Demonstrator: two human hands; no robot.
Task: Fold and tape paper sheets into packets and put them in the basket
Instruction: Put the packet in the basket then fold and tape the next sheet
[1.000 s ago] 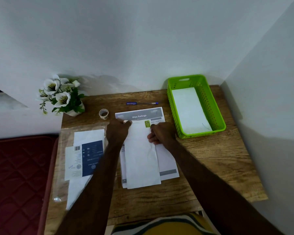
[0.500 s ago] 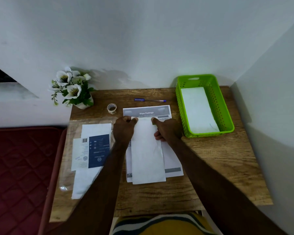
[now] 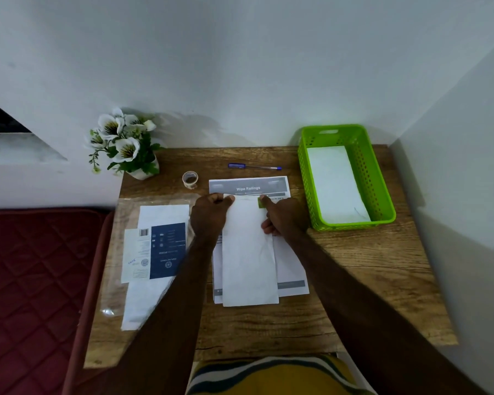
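Folded white paper strip point(image 3: 250, 252), long and narrow, matte with faint creases, lying lengthwise on a printed sheet point(image 3: 248, 188) headed "Wipe Railings", mid-desk. Left hand point(image 3: 210, 216) on the strip's far left corner, fingers curled, thumb and fingertips pinching the top edge. Right hand point(image 3: 283, 219) on the far right corner, fingers curled over the edge and pinching it (small green patch point(image 3: 260, 203) just beside the fingertips, cannot tell whether print or tape). Strip flat on the sheet, near end overhanging the sheet's bottom edge slightly. Lime-green plastic basket point(image 3: 304, 178), rectangular with perforated walls and a slot handle, at the desk's far right corner against the wall; one flat white packet point(image 3: 337, 186) lying inside on its floor. Small tape roll point(image 3: 190, 179), ring-shaped, upright on the wood just left of the printed sheet. Blue pen point(image 3: 254, 167) lying crosswise beyond the sheet. Wooden desk point(image 3: 368, 266), rough grain, knots and cracks visible. On the left, a clear glossy plastic sleeve point(image 3: 120, 252) with white sheets and a dark-blue printed leaflet point(image 3: 167, 250) with barcode on top. White artificial flowers point(image 3: 123, 141) in a small white pot at the far left corner. Dark red quilted cushion point(image 3: 35, 280) beside the desk's left edge
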